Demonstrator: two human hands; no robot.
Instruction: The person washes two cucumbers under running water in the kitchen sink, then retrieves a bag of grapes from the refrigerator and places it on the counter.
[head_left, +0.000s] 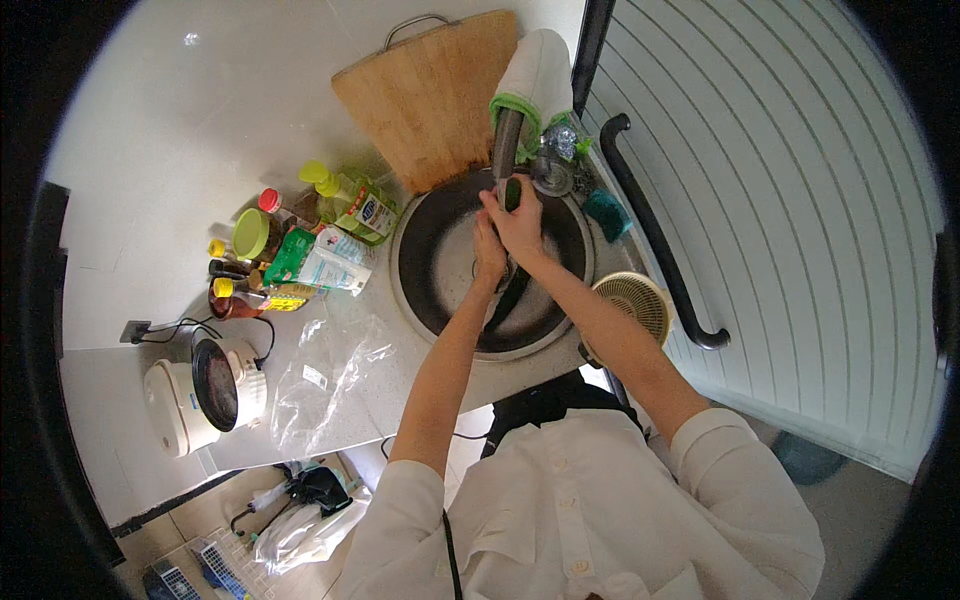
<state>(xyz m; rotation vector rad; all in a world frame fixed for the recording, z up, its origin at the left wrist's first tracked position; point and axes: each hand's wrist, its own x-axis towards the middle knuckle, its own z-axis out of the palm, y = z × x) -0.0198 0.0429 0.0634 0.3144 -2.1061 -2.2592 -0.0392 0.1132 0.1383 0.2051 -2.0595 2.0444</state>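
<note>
Below the metal faucet (507, 146), both hands meet over a round dark sink (420, 247). My right hand (523, 229) grips a dark green vegetable (513, 194), perhaps a cucumber, whose rounded end shows between thumb and fingers. My left hand (489, 249) is held close against the right one, fingers together; what its palm touches is hidden. A long dark piece (510, 301) slants across the sink under my wrists. Whether it belongs to the same vegetable cannot be made out.
A wooden cutting board (435, 97) leans on the wall behind the sink. Bottles, including a dish soap bottle (367, 212), crowd the left. A teal scrubber (607, 214) and strainer basket (634, 300) border the right. Plastic bag (330, 382) and rice cooker (225, 382) occupy the counter; a black door handle (660, 232) juts out.
</note>
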